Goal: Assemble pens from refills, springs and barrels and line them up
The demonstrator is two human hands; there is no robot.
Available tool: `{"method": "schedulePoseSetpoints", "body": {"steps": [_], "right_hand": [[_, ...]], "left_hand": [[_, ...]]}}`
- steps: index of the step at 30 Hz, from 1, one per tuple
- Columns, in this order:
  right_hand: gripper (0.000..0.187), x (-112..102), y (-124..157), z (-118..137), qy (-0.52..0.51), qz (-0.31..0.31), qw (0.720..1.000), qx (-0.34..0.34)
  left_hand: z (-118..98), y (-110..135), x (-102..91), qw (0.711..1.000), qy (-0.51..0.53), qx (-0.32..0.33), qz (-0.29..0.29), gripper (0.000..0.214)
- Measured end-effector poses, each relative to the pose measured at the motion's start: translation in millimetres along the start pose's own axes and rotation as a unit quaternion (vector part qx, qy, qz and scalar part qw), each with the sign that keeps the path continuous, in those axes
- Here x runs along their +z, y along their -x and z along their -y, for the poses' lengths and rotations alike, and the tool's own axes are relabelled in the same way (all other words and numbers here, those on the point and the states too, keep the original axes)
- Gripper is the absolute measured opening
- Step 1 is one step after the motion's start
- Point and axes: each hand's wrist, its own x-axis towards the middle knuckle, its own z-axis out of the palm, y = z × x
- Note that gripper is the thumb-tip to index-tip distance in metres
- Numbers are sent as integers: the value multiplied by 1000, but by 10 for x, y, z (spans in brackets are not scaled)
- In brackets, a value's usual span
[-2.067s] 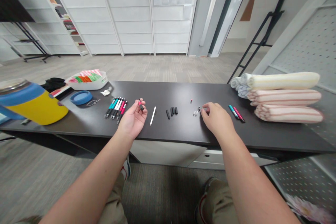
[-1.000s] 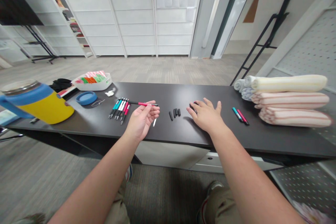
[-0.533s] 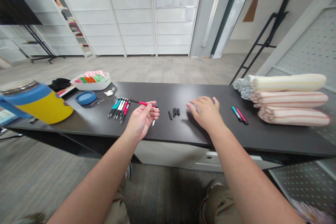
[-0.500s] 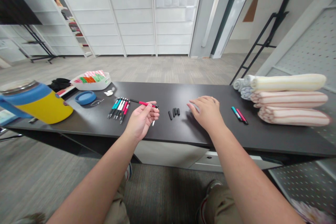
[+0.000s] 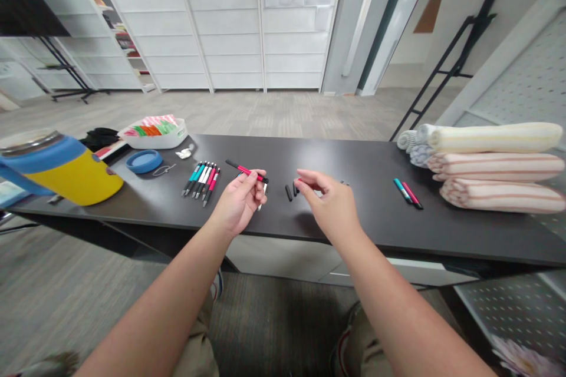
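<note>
My left hand (image 5: 241, 200) is closed around a pink-and-black pen (image 5: 247, 172), tilted across the fingertips above the dark desk. A thin whitish piece (image 5: 262, 199) shows just below those fingers; whether it is held or lies on the desk I cannot tell. Over the small black pen caps (image 5: 289, 192) is my right hand (image 5: 329, 200), its thumb and forefinger curled together at them. Its fingers hide some of the caps, so any grip on one is unclear. Left of my left hand lies a row of teal, white and pink pens (image 5: 201, 181).
A teal and a pink piece (image 5: 408, 193) lie side by side on the right. Rolled towels (image 5: 499, 165) are stacked at the right end. On the left stand a yellow-and-blue mug (image 5: 62, 171), a blue lid (image 5: 144, 161) and a white basket (image 5: 165, 140) with colourful packets.
My right hand has moved left to the black caps, its fingers curling from spread to pinched. My left hand stays in place, with the pen now tilted more steeply.
</note>
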Motion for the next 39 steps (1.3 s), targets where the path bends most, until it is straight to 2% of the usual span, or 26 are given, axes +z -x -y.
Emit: {"method": "schedulePoseSetpoints", "body": {"steps": [4, 7, 12, 21, 34, 39], "right_hand": [[14, 188, 105, 10, -99, 54, 992, 56], [14, 258, 124, -23, -136, 48, 987, 74], [23, 297, 115, -38, -206, 44, 966, 150], [20, 405, 127, 30, -263, 31, 951, 159], [24, 405, 129, 26, -243, 28, 953, 178], [29, 409, 123, 25, -276, 29, 944, 177]], "left_hand": [[18, -3, 2, 1000, -11, 7, -5, 27], [19, -2, -2, 1000, -20, 4, -6, 30], [30, -11, -11, 1000, -21, 9, -6, 40], [62, -19, -12, 998, -62, 9, 7, 37], [76, 7, 36, 994, -104, 20, -9, 42], [75, 16, 43, 995, -100, 24, -13, 43]]}}
